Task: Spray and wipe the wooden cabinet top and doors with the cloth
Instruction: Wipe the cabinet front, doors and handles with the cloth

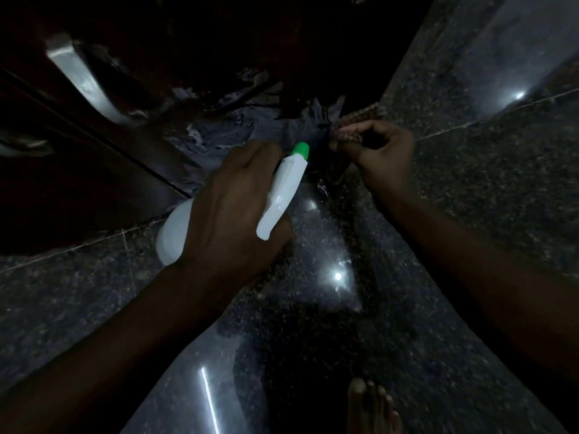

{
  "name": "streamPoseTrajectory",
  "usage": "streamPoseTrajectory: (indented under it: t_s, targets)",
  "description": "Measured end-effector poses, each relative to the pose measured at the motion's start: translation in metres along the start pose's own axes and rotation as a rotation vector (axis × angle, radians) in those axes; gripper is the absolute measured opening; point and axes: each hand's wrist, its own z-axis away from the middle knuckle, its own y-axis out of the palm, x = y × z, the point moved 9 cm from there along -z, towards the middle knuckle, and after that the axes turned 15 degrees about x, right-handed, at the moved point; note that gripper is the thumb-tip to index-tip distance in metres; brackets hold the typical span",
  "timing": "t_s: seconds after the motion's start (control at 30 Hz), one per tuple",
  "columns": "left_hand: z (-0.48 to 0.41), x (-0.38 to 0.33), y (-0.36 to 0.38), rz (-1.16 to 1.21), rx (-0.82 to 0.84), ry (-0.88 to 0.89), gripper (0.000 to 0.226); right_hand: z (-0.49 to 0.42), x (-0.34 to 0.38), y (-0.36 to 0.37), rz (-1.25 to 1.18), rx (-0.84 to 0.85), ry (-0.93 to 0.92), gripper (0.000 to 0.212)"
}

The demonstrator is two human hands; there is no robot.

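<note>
Where wet, the dark cabinet door (238, 98) shines grey.

The picture is very dark. The wooden cabinet (219, 42) at the top is almost black, and its metal handle (83, 81) is a pale, blurry smear. The shiny stone floor (470, 214) throws back small bright spots and one thin white streak of glare. The white spray bottle (283, 189) is the brightest thing. The cloth (360, 119) is dim and hard to make out. Floor lines bend near the edges, and the bottom corners go black.
</note>
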Motion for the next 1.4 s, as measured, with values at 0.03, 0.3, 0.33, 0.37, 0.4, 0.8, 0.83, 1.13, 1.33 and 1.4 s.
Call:
streamPoseTrajectory:
  t_s: [0.03, 0.3, 0.33, 0.37, 0.4, 0.8, 0.83, 1.13, 1.33, 1.4]
  targets:
    - [-0.001, 0.002, 0.002, -0.004, 0.007, -0.010, 0.015, -0.002, 0.010, 0.000, -0.014, -0.009, -0.059, 0.018]
    - [-0.003, -0.002, -0.006, 0.042, -0.020, -0.028, 0.020, -0.004, 0.007, 0.002, -0.026, -0.026, -0.115, 0.021]
    - [-0.001, -0.002, -0.007, 0.048, -0.020, -0.027, 0.021, -0.004, -0.007, 0.004, -0.012, -0.017, -0.063, 0.022]
    - [0.001, -0.001, -0.007, 0.049, -0.019, -0.026, 0.021, -0.005, -0.020, 0.006, -0.007, -0.009, -0.024, 0.021]
    - [0.002, -0.001, -0.006, 0.049, -0.019, -0.029, 0.022, -0.004, -0.029, 0.006, 0.004, -0.007, 0.016, 0.020]
    - [0.007, 0.017, 0.017, -0.043, 0.026, -0.057, 0.006, -0.006, -0.058, 0.006, -0.013, 0.012, 0.084, 0.020]
    - [0.007, 0.019, 0.019, -0.053, 0.020, -0.066, 0.006, -0.007, -0.060, 0.007, -0.023, 0.017, 0.085, 0.020]
    - [0.015, 0.027, 0.018, -0.046, 0.085, -0.047, 0.012, -0.001, -0.027, 0.017, -0.070, 0.007, 0.006, 0.023]
    - [0.020, 0.022, 0.006, -0.083, 0.127, -0.017, 0.008, 0.006, 0.057, 0.040, -0.094, 0.011, -0.223, 0.021]
    - [0.024, 0.021, -0.001, -0.071, 0.115, -0.013, 0.011, 0.007, 0.076, 0.041, -0.093, -0.001, -0.297, 0.021]
